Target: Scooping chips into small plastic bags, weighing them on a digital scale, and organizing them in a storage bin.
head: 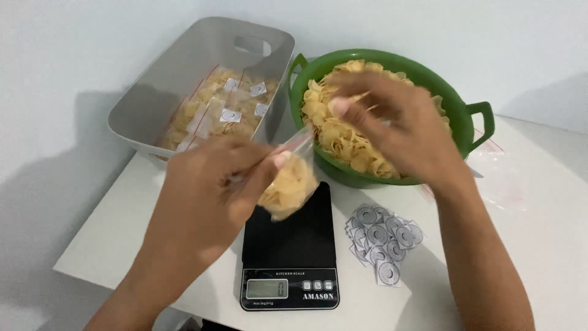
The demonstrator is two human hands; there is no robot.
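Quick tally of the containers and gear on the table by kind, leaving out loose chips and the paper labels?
Green round basin of chips: 1
Grey rectangular tub with filled packets: 1
Black kitchen scale: 1
Clear zip bag of chips, held by the left hand above the scale: 1
Total: 4
The right hand is over the basin.

Landmark: black kitchen scale [288, 245].

- Display screen [266, 288]: grey rectangle on the scale's front panel, left of three small buttons.
- Clear zip bag of chips [288, 184]: held just above the scale platform.
- Round grey-and-white labels [383, 242]: loose pile right of the scale.
- Sealed, labelled chip bags [223, 113]: inside grey bin [184, 67], behind-left of the scale.
- Empty clear bags [505, 178]: far right.
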